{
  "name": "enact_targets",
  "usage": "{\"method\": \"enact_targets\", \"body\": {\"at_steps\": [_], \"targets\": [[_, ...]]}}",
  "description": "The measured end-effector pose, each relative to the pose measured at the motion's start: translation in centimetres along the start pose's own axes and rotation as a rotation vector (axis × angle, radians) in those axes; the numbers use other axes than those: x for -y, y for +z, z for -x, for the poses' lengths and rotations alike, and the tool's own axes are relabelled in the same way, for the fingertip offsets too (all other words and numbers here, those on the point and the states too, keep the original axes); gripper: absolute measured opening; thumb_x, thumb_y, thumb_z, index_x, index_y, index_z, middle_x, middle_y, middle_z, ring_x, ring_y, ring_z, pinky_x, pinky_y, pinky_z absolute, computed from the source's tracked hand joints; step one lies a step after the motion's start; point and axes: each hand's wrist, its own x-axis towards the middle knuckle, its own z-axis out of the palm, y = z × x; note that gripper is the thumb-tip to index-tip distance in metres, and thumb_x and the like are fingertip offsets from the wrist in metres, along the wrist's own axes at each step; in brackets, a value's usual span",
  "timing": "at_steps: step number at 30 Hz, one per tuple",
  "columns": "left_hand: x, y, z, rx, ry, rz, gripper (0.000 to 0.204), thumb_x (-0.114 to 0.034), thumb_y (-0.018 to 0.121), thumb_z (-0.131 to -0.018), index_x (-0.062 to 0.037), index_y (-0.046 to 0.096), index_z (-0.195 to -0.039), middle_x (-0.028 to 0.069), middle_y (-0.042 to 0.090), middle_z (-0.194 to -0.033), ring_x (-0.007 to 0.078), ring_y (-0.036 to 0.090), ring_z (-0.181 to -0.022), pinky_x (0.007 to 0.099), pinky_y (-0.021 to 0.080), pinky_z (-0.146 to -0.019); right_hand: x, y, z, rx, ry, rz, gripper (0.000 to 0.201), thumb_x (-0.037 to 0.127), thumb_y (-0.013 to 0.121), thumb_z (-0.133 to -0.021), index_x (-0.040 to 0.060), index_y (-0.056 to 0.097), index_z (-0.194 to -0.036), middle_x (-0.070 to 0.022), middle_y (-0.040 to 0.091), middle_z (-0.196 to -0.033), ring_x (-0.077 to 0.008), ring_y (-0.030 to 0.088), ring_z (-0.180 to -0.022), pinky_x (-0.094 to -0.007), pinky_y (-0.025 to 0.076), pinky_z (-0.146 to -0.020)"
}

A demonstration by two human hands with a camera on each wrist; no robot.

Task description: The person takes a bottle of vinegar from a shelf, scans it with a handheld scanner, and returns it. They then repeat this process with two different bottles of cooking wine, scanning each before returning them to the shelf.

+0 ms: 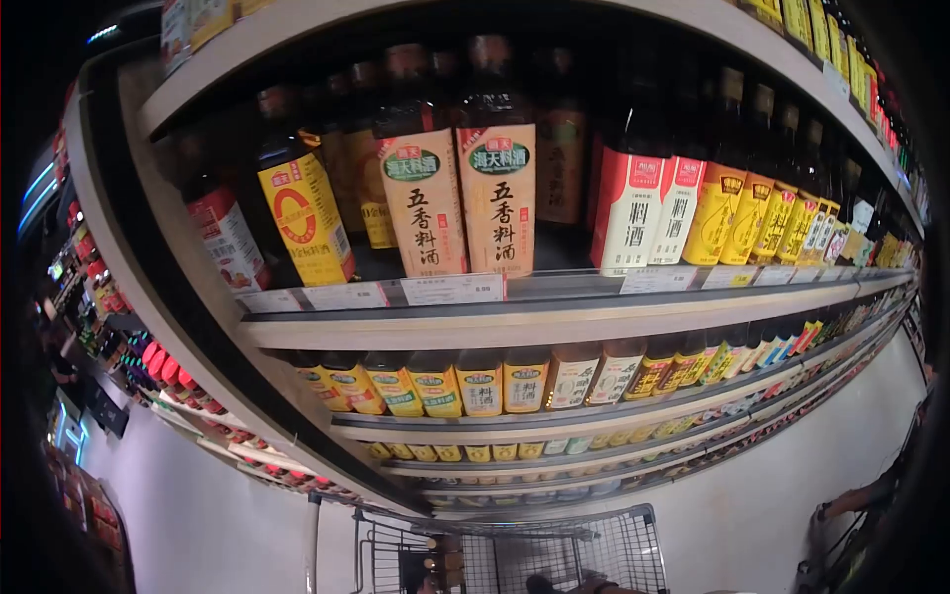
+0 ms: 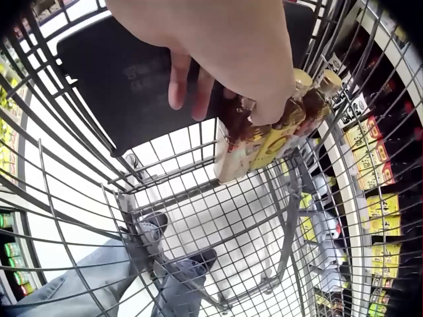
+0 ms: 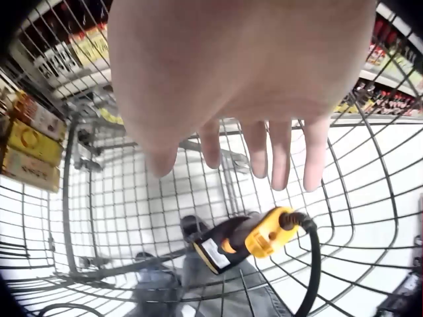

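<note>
While the person's left hand (image 2: pixel 218 46) hangs before a flat black panel (image 2: pixel 125 79), its thumb overlaps the necks of three dark glass bottles with pale and yellow labels (image 2: pixel 264 142); whether it grips one, the views cannot tell. These stand at two o'clock in the left wrist view, inside a grey wire shopping cart (image 1: pixel 633 551). Rightward, the right hand (image 3: pixel 244 86) spreads empty, fingers extended, with a yellow-and-black handheld device on a black cable (image 3: pixel 264 232) at five o'clock in the right wrist view.
</note>
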Motion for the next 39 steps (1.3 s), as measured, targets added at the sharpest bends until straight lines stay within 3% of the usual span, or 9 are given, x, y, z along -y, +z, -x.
{"method": "enact_targets", "body": {"at_steps": [10, 16, 17, 21, 25, 28, 30, 33, 39], "targets": [[-2.6, -3.1, 0.3, -0.076, 0.077, 0.020, 0.040, -0.036, 0.059, -0.093, -0.0106, 0.060, -0.123, 0.0291, 0.068, -0.097, 0.0500, 0.063, -0.091, 0.0571, 0.050, -0.077, 1.4, -0.5, 2.1, 0.157, -0.070, -0.010, 0.036, 0.030, 0.062, -0.089, 0.0130, 0.061, -0.121, -0.0077, 0.069, -0.096, -0.0235, 0.064, -0.086, -0.0389, 0.051, -0.072], [2.1, 1.9, -2.4, -0.013, -0.119, 0.588, 0.055, -0.051, 0.040, -0.102, -0.0035, 0.067, -0.109, 0.0202, 0.070, -0.085, 0.0357, 0.066, -0.077, 0.0477, 0.051, -0.068, 1.5, -1.1, 3.4, 0.284, -0.178, -0.097, 0.036, 0.032, 0.064, -0.088, 0.0125, 0.063, -0.118, -0.0057, 0.068, -0.094, -0.0216, 0.064, -0.087, -0.0374, 0.050, -0.073], [0.6, 1.6, -1.1, -0.048, -0.084, 0.256, 0.067, -0.054, 0.031, -0.104, 0.0004, 0.068, -0.093, 0.0134, 0.067, -0.072, 0.0272, 0.061, -0.065, 0.0435, 0.048, -0.060, 1.3, -1.1, 3.7, 0.315, -0.206, -0.125, 0.036, 0.032, 0.064, -0.088, 0.0124, 0.063, -0.118, -0.0054, 0.068, -0.094, -0.0213, 0.064, -0.087, -0.0371, 0.050, -0.073], [-3.0, -1.4, 1.7, 0.140, -0.231, 0.655, 0.068, -0.053, 0.029, -0.104, 0.0018, 0.065, -0.084, 0.0121, 0.063, -0.062, 0.0275, 0.057, -0.055, 0.0441, 0.044, -0.053, 0.3, -1.8, 4.9, 0.452, -0.364, -0.322, 0.036, 0.033, 0.065, -0.087, 0.0120, 0.065, -0.116, -0.0041, 0.068, -0.093, -0.0201, 0.064, -0.088, -0.0361, 0.050, -0.074], [-8.8, -8.5, 8.9, 0.017, 0.340, 0.433, 0.050, -0.040, 0.041, -0.103, 0.0003, 0.061, -0.082, 0.0134, 0.058, -0.056, 0.0322, 0.056, -0.049, 0.0468, 0.043, -0.050, -2.5, 0.1, 6.2, 0.583, -0.538, -0.586, 0.036, 0.034, 0.066, -0.086, 0.0117, 0.066, -0.114, -0.0027, 0.068, -0.092, -0.0189, 0.063, -0.089, -0.0351, 0.049, -0.074], [-13.9, -15.2, 15.1, 0.201, 0.155, 0.349, 0.027, -0.028, 0.054, -0.098, -0.0018, 0.057, -0.095, 0.0157, 0.061, -0.063, 0.0337, 0.060, -0.055, 0.0450, 0.046, -0.051, -0.4, -0.3, 9.6, 0.531, -0.350, -0.515, 0.037, 0.023, 0.075, -0.074, 0.0071, 0.069, -0.107, -0.0029, 0.067, -0.094, -0.0160, 0.063, -0.087, -0.0302, 0.051, -0.074], [-15.4, -18.0, 18.6, 0.016, 0.489, 0.340, 0.022, -0.026, 0.062, -0.094, -0.0049, 0.057, -0.094, 0.0142, 0.057, -0.060, 0.0330, 0.057, -0.053, 0.0433, 0.043, -0.050, 5.5, -4.8, 17.0, 0.486, -0.364, -0.606, 0.036, 0.012, 0.074, -0.069, 0.0061, 0.067, -0.104, -0.0009, 0.064, -0.088, -0.0135, 0.059, -0.081, -0.0284, 0.049, -0.070], [-19.5, -22.9, 23.4, -0.082, 0.482, 0.261, 0.023, -0.027, 0.062, -0.095, -0.0047, 0.057, -0.096, 0.0146, 0.056, -0.064, 0.0310, 0.056, -0.055, 0.0426, 0.043, -0.053, 10.8, -4.6, 20.8, 0.128, -0.595, -0.667, 0.029, 0.022, 0.080, -0.079, 0.0077, 0.063, -0.098, 0.0007, 0.058, -0.076, -0.0109, 0.053, -0.068, -0.0253, 0.042, -0.059], [-23.5, -26.8, 25.2, -0.334, 0.654, 0.397, 0.014, -0.016, 0.070, -0.083, -0.0052, 0.062, -0.087, 0.0145, 0.065, -0.068, 0.0308, 0.063, -0.056, 0.0386, 0.047, -0.053, 18.5, -7.1, 27.0, 0.172, -0.607, -1.084, 0.029, 0.019, 0.075, -0.089, 0.0037, 0.062, -0.110, -0.0054, 0.067, -0.111, -0.0128, 0.063, -0.094, -0.0284, 0.051, -0.081]]}}
